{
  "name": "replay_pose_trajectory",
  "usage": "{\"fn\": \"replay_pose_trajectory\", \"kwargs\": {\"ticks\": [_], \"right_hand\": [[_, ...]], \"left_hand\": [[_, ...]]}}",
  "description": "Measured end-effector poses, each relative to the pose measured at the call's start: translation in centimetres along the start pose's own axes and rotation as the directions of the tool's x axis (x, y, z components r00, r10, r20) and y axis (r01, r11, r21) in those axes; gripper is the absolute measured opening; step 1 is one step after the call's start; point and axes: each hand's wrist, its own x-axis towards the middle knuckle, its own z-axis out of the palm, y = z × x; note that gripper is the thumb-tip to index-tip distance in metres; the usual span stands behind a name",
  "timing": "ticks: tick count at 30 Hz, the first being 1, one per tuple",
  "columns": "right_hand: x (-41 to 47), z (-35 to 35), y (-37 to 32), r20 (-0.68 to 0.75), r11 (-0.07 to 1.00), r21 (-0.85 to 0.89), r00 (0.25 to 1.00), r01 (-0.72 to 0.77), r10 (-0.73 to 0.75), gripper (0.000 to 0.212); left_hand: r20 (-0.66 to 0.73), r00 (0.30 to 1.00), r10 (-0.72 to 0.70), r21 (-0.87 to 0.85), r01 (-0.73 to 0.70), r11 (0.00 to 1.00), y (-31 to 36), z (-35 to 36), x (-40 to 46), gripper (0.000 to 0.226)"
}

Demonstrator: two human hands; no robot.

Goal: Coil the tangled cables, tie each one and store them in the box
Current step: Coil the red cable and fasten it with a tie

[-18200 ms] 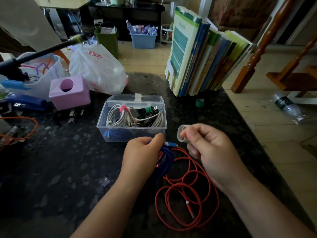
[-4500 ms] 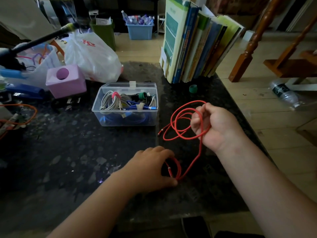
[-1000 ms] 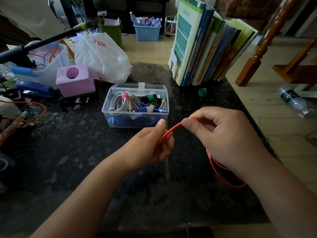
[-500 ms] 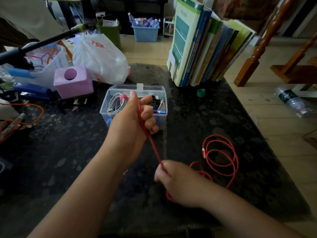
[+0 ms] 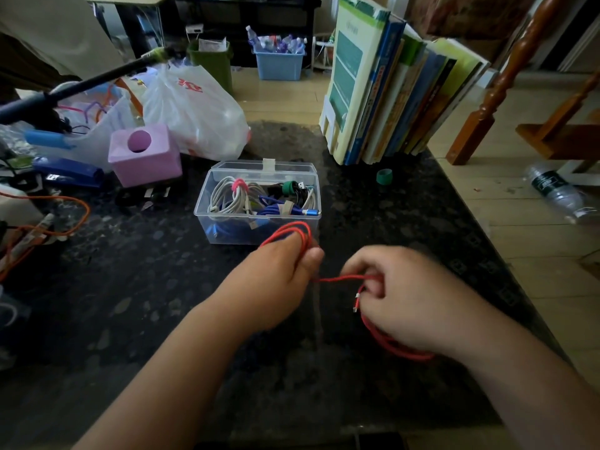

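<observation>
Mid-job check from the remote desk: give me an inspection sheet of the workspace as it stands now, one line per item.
Surface: dark speckled stone tabletop, wooden floor beyond.
Job's things: clear plastic box, lid open, holds tied white, black and blue coils; red braided cable out of the box, untied.
Clutter: pink cube with a round hole, white plastic bag, small green ring, row of upright books.
Grippers: left hand grips red loops; right hand pinches the strand, the rest hanging below it.
Cables: thin orange wire at the left edge.
Surroundings: plastic bottle on the floor, blue bin behind.
</observation>
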Motion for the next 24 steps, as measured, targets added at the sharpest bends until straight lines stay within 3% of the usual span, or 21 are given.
{"fn": "replay_pose_trajectory", "kwargs": {"ticks": [2,5,7,9,12,17,21,22,24], "right_hand": [[0.4,-1.2,0.8,-0.189,0.993,-0.093,0.981,-0.067,0.049,0.022],[1.0,-2.6,1.9,-0.385,0.994,0.004,0.917,-0.105,0.099,0.03],[1.3,-3.1,2.4,-0.408,0.989,0.139,0.907,-0.053,0.106,0.031],[1.7,-3.2,2.9,-0.412,0.967,0.252,0.9,-0.035,0.14,0.024],[2.3,-3.6,4.0,-0.313,0.921,0.38,0.926,-0.083,0.212,0.017],[2.6,-4.1,5.8,0.038,0.833,0.51,0.973,-0.214,0.226,0.019],[3.2,-2.8,5.1,0.17,0.527,0.797,0.948,-0.294,0.27,0.028],[3.3,-2.4,4.7,0.108,0.516,0.813,0.942,-0.268,0.319,0.026],[2.8,-1.7,3.9,-0.233,0.68,0.724,0.886,-0.117,0.4,0.019]], "left_hand": [[0.067,0.998,-0.018,0.101,0.011,0.995,-0.3,0.2,-0.3,0.054],[0.042,0.999,0.026,0.23,-0.035,0.973,-0.2,0.6,-0.3,0.05],[0.086,0.996,-0.014,0.095,0.005,0.995,0.2,0.6,-0.2,0.049],[0.21,0.974,-0.081,-0.175,0.119,0.977,0.7,0.5,-0.2,0.048],[0.346,0.937,-0.052,-0.48,0.224,0.848,1.3,-0.2,-0.3,0.042],[0.332,0.942,0.036,-0.727,0.231,0.647,1.6,-1.7,-0.6,0.037],[0.314,0.947,0.066,-0.823,0.237,0.516,2.0,-1.6,-0.5,0.039],[0.32,0.946,0.051,-0.815,0.247,0.523,2.2,-1.5,-0.5,0.04],[0.342,0.94,0.003,-0.778,0.281,0.562,2.6,-1.2,-0.5,0.047]]}}
